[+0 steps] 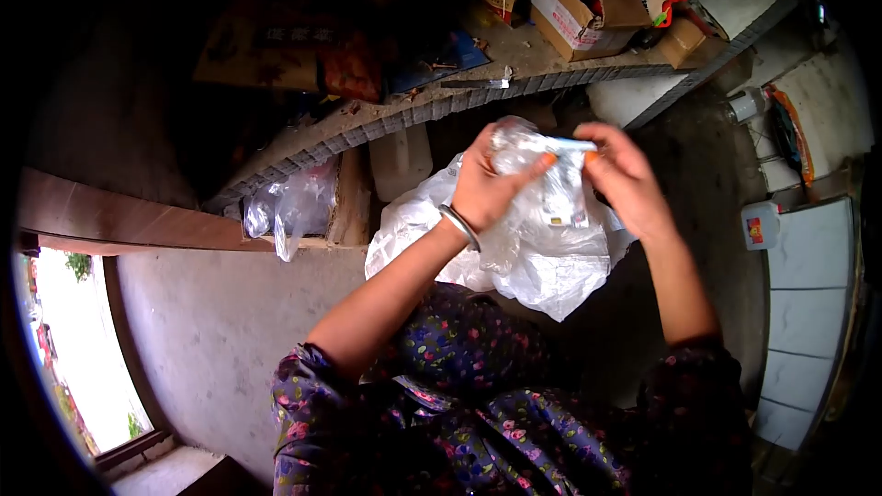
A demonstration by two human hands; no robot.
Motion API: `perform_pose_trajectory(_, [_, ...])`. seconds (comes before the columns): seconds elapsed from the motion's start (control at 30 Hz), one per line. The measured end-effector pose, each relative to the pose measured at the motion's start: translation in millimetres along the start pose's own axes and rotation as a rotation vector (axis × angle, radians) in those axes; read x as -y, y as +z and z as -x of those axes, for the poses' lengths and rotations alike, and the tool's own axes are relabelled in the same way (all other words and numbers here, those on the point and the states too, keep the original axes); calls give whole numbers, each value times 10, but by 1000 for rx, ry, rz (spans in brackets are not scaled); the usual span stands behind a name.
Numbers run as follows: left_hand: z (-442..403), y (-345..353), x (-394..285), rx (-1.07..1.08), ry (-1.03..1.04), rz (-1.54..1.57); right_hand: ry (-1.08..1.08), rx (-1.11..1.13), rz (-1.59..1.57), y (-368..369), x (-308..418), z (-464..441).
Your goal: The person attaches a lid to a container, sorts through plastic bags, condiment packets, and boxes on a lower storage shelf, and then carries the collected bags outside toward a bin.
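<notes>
My left hand (491,184), with a metal bangle at the wrist, is closed on a crumpled clear plastic bag (519,142). Opposite it, my right hand (629,182) pinches the edge of a small, shiny printed plastic packet (564,191) that hangs between both hands. Whether the packet and the clear plastic are one piece, I cannot tell. Beneath them a large white plastic bag (556,271) spreads above my lap, its upper part hidden behind my left hand.
Ahead runs a rough-edged shelf (423,115) bearing an open cardboard box (585,14) and several packets. Under it, clear plastic bags (294,202) fill a wooden compartment beside a pale plastic container (401,161). White tiles (808,262) line the right side; a bright doorway (83,349) lies left.
</notes>
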State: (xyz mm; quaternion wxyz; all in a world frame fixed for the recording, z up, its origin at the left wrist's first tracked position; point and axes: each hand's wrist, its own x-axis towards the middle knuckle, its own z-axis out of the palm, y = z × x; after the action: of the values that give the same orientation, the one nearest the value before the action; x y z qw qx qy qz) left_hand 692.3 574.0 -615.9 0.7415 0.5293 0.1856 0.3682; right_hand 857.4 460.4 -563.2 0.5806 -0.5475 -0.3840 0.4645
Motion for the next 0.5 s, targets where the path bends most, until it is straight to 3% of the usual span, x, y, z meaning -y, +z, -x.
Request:
perform_pose_trajectory(0.03, [-21, -102, 71, -64, -40, 35, -242, -106, 183, -13, 33, -28])
perform_pose_trajectory(0.07, [-14, -238, 137, -130, -81, 71, -311, -220, 568, -135, 68, 11])
perform_pose_trajectory(0.13, [57, -491, 31, -205, -236, 174, -427, -156, 1049, -94, 269, 142])
perform_pose_trajectory(0.2, [150, -791, 30, -146, -209, 122, -253, 68, 948, 30, 36, 265])
perform_pose_trajectory(0.27, [282, -966, -128, 21, -320, 360, -46, 328, 954, 81, -318, 364])
perform_pose_trajectory(0.33, [447, -982, -331, -84, -320, 473, 117, 322, 922, 169, -661, 350])
perform_pose_trajectory(0.4, [552, -1056, -454, -163, -305, 519, 55, 376, 916, -38, -1147, 140])
perform_pose_trajectory(0.47, [658, -1236, -565, -84, -295, 508, 164, 220, 1016, 15, -1179, -42])
perform_pose_trajectory(0.5, [718, -1280, -635, -25, -275, 503, 237, 207, 1070, -66, -1569, -166])
